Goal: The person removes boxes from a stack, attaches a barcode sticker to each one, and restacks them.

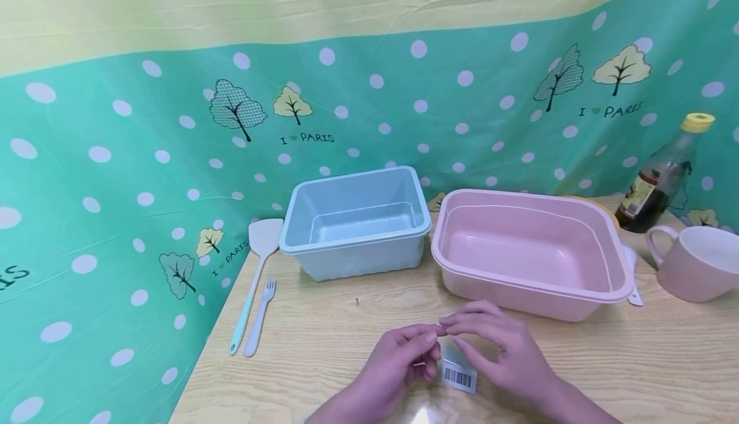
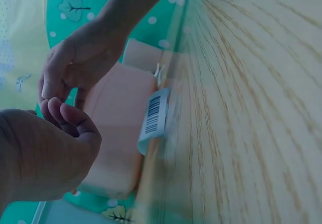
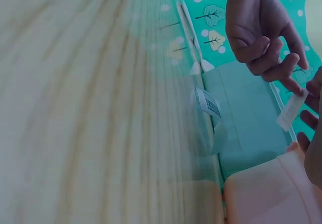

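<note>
My left hand (image 1: 401, 360) and right hand (image 1: 499, 353) meet at the fingertips above the near part of the table. Between them is a small white strip (image 3: 293, 111), its upper end at the touching fingertips, with both hands holding it there. The left fingers are curled; the right fingers bend toward the left hand. Below the hands, on the table, lies a clear plastic wrapper with a white barcode label (image 1: 458, 376), also seen as a curved wrapper (image 2: 153, 116) in the left wrist view.
Behind the hands stand a blue basin (image 1: 358, 260) and a pink basin (image 1: 519, 299). At left lie a white spatula (image 1: 256, 276) and a fork (image 1: 261, 318). A pink mug (image 1: 695, 270) and a yellow-capped bottle (image 1: 658, 180) stand at right, before a green dotted cloth (image 1: 346, 110).
</note>
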`<state>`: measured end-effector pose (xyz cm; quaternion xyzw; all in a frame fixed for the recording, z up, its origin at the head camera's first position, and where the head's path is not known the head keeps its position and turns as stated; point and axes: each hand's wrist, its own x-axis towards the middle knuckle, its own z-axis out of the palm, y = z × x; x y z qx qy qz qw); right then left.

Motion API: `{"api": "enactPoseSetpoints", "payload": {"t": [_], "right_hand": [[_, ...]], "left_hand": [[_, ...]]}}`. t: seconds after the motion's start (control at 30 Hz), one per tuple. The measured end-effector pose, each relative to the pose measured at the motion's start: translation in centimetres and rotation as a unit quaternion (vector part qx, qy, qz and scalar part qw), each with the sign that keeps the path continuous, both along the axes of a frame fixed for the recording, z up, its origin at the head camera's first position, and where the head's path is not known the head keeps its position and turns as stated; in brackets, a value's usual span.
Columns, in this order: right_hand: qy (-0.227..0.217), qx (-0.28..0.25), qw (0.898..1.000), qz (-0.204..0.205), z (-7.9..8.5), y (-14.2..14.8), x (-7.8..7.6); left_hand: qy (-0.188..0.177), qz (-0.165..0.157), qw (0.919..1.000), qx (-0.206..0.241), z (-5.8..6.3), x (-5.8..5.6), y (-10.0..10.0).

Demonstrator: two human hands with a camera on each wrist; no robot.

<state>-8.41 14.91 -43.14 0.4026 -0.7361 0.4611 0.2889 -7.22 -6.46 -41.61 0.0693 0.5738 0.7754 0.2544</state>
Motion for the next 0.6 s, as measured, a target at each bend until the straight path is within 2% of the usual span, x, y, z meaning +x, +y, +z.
{"api": "enactPoseSetpoints", "payload": {"t": [0.1,0.2,0.4,0.6], "right_hand": [[-0.002,0.02,1.0,-0.005,0.02,0.0,0.25],[-0.002,0.042,0.999,-0.006,0.07,0.04,0.43],[-0.016,0.073,0.997,0.028,0.13,0.1,0.6],[-0.04,0.063,0.996,0.05,-0.01,0.09,0.72]], "left_hand": [[-0.026,0.018,0.9995,0.011,0.03,-0.01,-0.06],[-0.036,0.04,0.9984,0.017,0.08,-0.03,-0.04],[-0.031,0.092,0.9953,0.006,-0.05,-0.08,0.21],[-0.017,0.105,0.9939,-0.031,-0.19,-0.2,0.27]]}}
